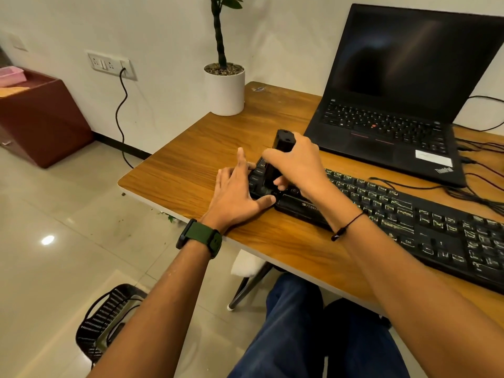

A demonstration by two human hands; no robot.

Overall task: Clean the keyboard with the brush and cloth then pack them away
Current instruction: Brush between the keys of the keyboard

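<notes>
Brushing step, far-left end of the keyboard (381,211). Keyboard lies diagonally on the wooden surface (196,162), in front of the open laptop (395,105).

Right hand (297,165) holds the black brush (281,151) upright, working end down on the keys near Ctrl/Alt; bristles hidden behind the hand. Upright grip probably so the tip gets into the key gaps.

Left hand (237,192) lies flat at the keyboard's left edge, palm on the surface, thumb against the front corner. Looks like bracing so the board doesn't slide under brush pressure.

Fingers:
- right: closed round the brush body, firm wrap, thumb side low near the keys.
- left: spread wide, holding nothing, index lifted, other fingertips touching the left-edge keys.

Cloth: not visible. Case or pouch for packing away: can't see one either.

Judgement: early in the task, most of the keys to the right look unbrushed.
</notes>
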